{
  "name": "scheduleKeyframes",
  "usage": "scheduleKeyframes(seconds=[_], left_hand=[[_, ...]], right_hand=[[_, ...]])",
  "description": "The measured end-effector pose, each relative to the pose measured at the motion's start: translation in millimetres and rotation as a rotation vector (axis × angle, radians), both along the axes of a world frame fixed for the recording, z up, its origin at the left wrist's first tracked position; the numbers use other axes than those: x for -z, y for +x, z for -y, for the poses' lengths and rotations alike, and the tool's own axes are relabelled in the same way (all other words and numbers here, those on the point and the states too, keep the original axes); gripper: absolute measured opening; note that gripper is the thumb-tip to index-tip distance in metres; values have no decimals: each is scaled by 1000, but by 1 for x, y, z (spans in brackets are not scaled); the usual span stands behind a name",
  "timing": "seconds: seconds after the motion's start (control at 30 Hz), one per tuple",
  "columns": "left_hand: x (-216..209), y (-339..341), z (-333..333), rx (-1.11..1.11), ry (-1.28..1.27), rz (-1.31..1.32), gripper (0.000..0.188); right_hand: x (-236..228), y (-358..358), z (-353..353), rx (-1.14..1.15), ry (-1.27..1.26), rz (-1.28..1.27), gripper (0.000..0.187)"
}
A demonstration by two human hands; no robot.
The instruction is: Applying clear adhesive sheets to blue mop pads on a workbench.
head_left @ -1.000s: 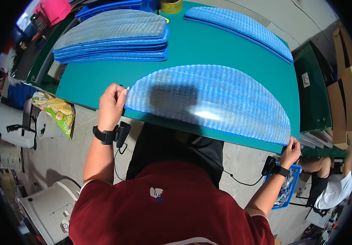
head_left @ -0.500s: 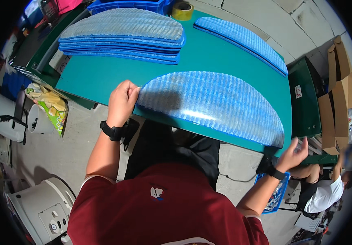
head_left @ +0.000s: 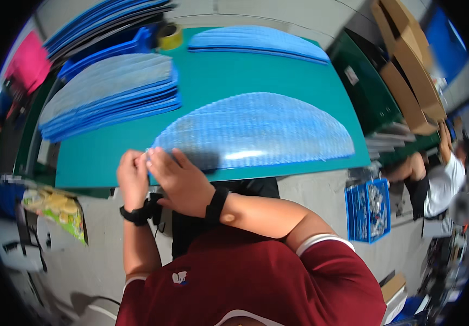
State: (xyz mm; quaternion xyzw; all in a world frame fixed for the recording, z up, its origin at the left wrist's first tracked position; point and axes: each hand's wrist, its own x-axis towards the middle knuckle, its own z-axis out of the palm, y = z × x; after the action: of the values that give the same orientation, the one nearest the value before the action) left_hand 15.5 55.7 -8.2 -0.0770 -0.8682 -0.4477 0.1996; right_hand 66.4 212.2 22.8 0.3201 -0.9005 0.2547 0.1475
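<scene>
A half-moon blue-and-grey striped mop pad (head_left: 261,127) lies at the table's near edge, its curved side away from me. Glare across it suggests a clear plastic cover. At its left tip, my left hand (head_left: 132,176) is closed in a pinch on what looks like the edge of that cover. My right hand (head_left: 184,187) reaches across beside it, fingers stretched out and a little apart at the same corner. Its fingertips partly hide the left tip of the pad.
A stack of similar pads (head_left: 115,89) stands at the left of the green table (head_left: 234,79), and more pads (head_left: 259,43) lie at the back. Yellow tape (head_left: 170,37) sits behind the stack. A blue basket (head_left: 369,211) stands on the floor; a person (head_left: 444,187) works at far right.
My right hand has swung from the pad's right end across to its left tip, beside my left hand. My left hand stays at that tip. The view has turned.
</scene>
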Motion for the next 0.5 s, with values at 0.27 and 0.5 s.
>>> scheduleKeyframes(seconds=[0.27,0.5], left_hand=[[4,1,-2,12,-13,0,15],[7,1,-2,-8,-10,17,15]], right_hand=[[2,31,-91,241,25,42,75],[4,72,-210,736,177,15,72]])
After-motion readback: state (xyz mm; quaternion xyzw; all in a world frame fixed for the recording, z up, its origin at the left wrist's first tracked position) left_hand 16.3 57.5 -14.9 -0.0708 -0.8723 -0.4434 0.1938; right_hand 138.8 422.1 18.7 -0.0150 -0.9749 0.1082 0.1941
